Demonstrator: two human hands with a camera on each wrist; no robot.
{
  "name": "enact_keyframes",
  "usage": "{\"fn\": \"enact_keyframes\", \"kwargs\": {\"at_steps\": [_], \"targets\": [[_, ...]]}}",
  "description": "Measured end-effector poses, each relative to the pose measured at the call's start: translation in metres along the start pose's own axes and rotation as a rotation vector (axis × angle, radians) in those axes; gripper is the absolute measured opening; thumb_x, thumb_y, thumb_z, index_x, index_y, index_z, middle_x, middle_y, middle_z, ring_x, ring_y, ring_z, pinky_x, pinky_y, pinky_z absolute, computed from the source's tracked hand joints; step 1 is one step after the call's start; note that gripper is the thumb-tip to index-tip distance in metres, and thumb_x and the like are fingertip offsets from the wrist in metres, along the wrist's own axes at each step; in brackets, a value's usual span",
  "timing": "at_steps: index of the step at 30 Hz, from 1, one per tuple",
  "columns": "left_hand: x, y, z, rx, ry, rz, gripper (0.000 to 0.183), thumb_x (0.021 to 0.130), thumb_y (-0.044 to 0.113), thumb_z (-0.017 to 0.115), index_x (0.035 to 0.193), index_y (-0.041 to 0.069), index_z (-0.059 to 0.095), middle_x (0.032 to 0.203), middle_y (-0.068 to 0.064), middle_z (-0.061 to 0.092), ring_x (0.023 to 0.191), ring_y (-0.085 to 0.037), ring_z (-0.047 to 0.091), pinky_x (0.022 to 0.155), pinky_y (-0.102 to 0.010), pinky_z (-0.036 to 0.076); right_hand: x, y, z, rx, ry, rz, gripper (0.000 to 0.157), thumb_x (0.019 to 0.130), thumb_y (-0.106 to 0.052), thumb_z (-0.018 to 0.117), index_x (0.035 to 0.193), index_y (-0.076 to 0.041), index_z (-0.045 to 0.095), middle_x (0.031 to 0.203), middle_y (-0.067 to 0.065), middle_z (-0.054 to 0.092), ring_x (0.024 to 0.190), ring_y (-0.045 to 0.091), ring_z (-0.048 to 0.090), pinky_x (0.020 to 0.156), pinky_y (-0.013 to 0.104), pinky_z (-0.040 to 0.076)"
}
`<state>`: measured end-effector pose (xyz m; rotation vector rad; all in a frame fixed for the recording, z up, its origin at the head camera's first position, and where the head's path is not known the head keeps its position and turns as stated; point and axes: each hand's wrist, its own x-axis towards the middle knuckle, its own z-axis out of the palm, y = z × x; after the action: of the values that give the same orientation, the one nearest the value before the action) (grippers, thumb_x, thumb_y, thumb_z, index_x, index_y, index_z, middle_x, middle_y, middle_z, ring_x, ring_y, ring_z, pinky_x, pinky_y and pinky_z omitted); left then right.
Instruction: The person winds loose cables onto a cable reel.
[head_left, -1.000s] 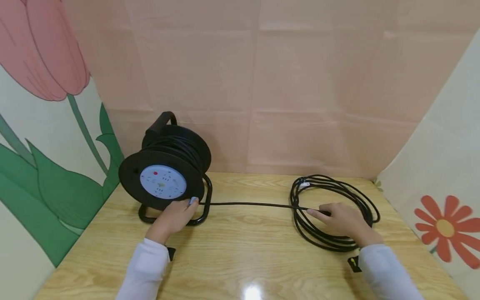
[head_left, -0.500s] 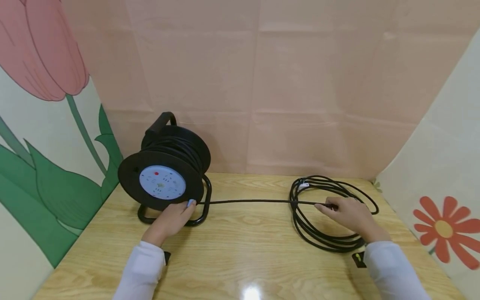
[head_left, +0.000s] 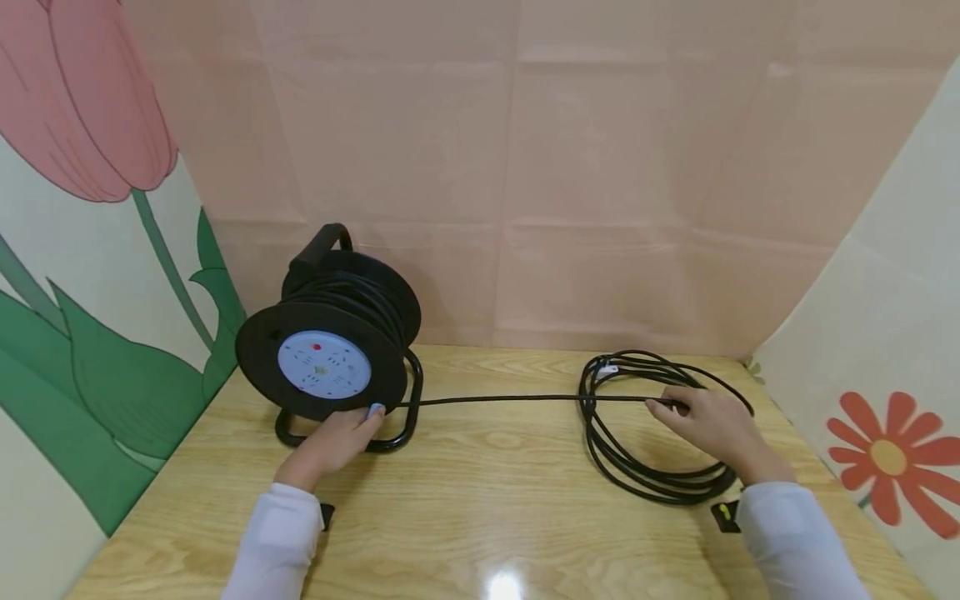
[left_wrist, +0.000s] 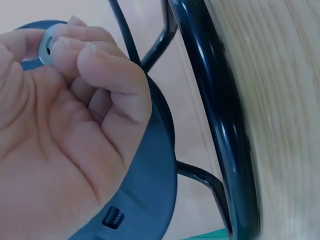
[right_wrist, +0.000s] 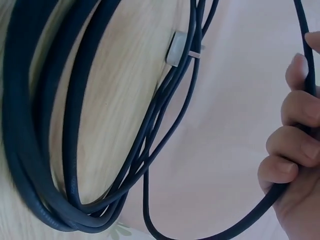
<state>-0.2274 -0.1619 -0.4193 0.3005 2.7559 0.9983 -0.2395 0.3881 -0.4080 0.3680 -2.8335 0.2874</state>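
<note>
A black cable reel (head_left: 258, 350) with a light blue socket face (head_left: 324, 364) stands at the left. My left hand (head_left: 333, 446) is at its lower right rim. Thumb and curled fingers pinch a light blue, ring-like winding knob (left_wrist: 44, 52) there. A black cable (head_left: 510, 398) runs nearly straight from the reel to my right hand (head_left: 712, 429), whose fingers curl round it. Under and beside that hand lies a loose coil (right_wrist: 73, 100) of the same black cable. In the right wrist view the cable leaves the hand and curves down toward the coil.
A tubular black stand (head_left: 411, 425) supports the reel, with a carrying handle (head_left: 318, 246) on top. A small light grey piece (right_wrist: 176, 47) sits among the coil's loops. The wooden table (head_left: 487, 508) meets a pink backdrop (head_left: 600, 250) behind.
The reel has turned slightly clockwise, its knob shifting left and down with my left hand. My right hand has slid right and a little up along the cable or with it; I cannot tell which.
</note>
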Motion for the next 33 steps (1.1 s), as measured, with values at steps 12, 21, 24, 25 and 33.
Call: {"fn": "enact_keyframes", "kwargs": {"at_steps": [12, 21, 24, 25, 33], "targets": [[-0.003, -0.016, -0.005, -0.106, -0.043, 0.039, 0.051, 0.108, 0.048, 0.037, 0.092, 0.006, 0.061, 0.069, -0.003, 0.053, 0.058, -0.017, 0.047, 0.058, -0.032, 0.039, 0.003, -0.004, -0.001, -0.039, 0.126, -0.012, 0.033, 0.092, -0.056, 0.066, 0.083, -0.025, 0.067, 0.052, -0.009, 0.04, 0.046, 0.013, 0.035, 0.044, 0.031, 0.027], [-0.003, -0.025, -0.009, -0.159, -0.055, 0.029, 0.048, 0.108, 0.043, 0.041, 0.091, 0.003, 0.062, 0.071, -0.003, 0.053, 0.062, -0.017, 0.05, 0.061, -0.032, 0.042, 0.005, -0.009, -0.007, -0.02, 0.171, -0.055, 0.026, 0.092, -0.051, 0.068, 0.086, -0.026, 0.071, 0.055, -0.012, 0.044, 0.048, 0.011, 0.037, 0.046, 0.031, 0.03], [-0.003, -0.028, -0.01, -0.172, -0.057, 0.028, 0.048, 0.108, 0.042, 0.041, 0.091, 0.002, 0.062, 0.071, -0.003, 0.053, 0.062, -0.017, 0.049, 0.061, -0.032, 0.042, 0.005, -0.01, -0.009, -0.026, 0.184, -0.048, 0.03, 0.091, -0.053, 0.069, 0.086, -0.024, 0.071, 0.054, -0.011, 0.042, 0.048, 0.012, 0.036, 0.044, 0.031, 0.029], [-0.003, -0.028, -0.01, -0.176, -0.058, 0.027, 0.048, 0.108, 0.042, 0.041, 0.091, 0.002, 0.062, 0.071, -0.003, 0.053, 0.062, -0.017, 0.05, 0.061, -0.032, 0.042, 0.005, -0.01, -0.009, -0.029, 0.188, -0.051, 0.03, 0.09, -0.054, 0.069, 0.085, -0.024, 0.072, 0.053, -0.011, 0.041, 0.048, 0.012, 0.036, 0.044, 0.031, 0.029], [-0.003, -0.035, -0.012, -0.174, -0.065, 0.024, 0.05, 0.107, 0.045, 0.041, 0.091, 0.002, 0.061, 0.07, -0.003, 0.053, 0.061, -0.016, 0.048, 0.06, -0.031, 0.041, 0.005, -0.013, -0.005, -0.035, 0.212, -0.092, 0.024, 0.088, -0.051, 0.073, 0.079, -0.029, 0.068, 0.054, -0.014, 0.042, 0.047, 0.009, 0.036, 0.045, 0.03, 0.029]]}}
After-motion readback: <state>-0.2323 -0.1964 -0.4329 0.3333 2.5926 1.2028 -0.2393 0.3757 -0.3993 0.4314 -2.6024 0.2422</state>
